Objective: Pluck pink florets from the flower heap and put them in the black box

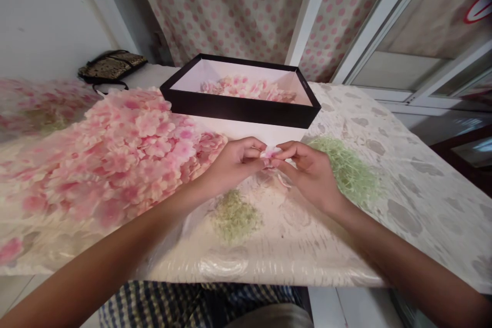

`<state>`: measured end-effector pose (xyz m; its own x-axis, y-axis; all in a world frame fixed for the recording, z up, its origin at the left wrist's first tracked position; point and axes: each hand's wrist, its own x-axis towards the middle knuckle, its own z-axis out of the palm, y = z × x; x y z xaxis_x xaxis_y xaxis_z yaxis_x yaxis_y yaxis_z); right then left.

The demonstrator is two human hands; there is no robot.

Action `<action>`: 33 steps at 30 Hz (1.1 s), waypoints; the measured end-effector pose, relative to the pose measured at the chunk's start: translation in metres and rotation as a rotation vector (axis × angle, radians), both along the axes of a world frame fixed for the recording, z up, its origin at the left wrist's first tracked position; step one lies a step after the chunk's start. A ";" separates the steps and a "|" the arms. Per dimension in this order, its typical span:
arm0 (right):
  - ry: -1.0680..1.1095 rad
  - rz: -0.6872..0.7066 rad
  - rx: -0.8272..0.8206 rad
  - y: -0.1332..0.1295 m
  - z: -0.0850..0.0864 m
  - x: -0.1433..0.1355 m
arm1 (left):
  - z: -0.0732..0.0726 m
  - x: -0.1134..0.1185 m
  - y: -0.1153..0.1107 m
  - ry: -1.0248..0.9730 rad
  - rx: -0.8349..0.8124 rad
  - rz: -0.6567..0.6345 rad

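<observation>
The left grip [237, 158] and right grip [312, 165] pinch a small pink-and-white petalled flower [271, 151] before an open, black-rimmed, white rectangular box [240, 107].

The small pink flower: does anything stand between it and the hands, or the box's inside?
Nothing visible separates the flower from the left hand and right hand, which hold it. Toward the inside of the box, only its front wall rises between.

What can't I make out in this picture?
Head view:
Small pink flower: partly covered by the left hand and right hand.
Bottom of the black-rimmed box: hidden by its near side and the flowers inside.
Red-rimmed sign: cut off by the right edge.
Far-left flowers: blurred, cut off by the left edge.
</observation>
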<state>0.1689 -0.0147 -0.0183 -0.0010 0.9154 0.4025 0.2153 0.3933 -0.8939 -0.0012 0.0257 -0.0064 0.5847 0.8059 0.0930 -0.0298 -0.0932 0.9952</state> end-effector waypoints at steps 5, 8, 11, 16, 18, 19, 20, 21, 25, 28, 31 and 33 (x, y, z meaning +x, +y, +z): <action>-0.053 0.014 0.080 0.001 -0.001 0.001 | 0.003 0.000 -0.001 0.001 0.024 -0.026; -0.080 0.024 0.118 0.001 -0.002 0.001 | 0.002 0.000 -0.002 0.008 0.049 -0.020; -0.095 0.021 0.131 0.000 -0.002 0.002 | 0.000 0.000 -0.002 0.013 0.074 -0.011; -0.108 0.032 0.139 -0.001 -0.003 0.002 | -0.001 0.000 -0.002 0.043 0.105 0.002; -0.108 0.033 0.145 0.000 -0.003 0.001 | -0.002 0.000 -0.002 0.056 0.109 0.008; -0.110 0.036 0.146 0.000 -0.003 0.001 | -0.002 0.000 -0.002 0.061 0.108 0.008; -0.113 0.039 0.145 0.000 -0.003 0.001 | -0.002 -0.001 -0.002 0.065 0.106 0.010; -0.119 0.041 0.144 0.000 -0.003 0.001 | -0.002 -0.001 -0.002 0.069 0.107 0.013; -0.156 0.033 0.147 0.000 -0.004 0.001 | -0.003 -0.001 -0.002 0.081 0.107 0.008; -0.169 0.034 0.151 -0.001 -0.005 0.001 | -0.003 0.000 -0.002 0.072 0.101 -0.004; -0.171 0.041 0.139 -0.001 -0.005 0.001 | -0.002 0.000 -0.002 0.068 0.118 -0.010; -0.184 0.036 0.134 0.000 -0.004 0.001 | -0.003 -0.001 -0.001 0.078 0.139 -0.008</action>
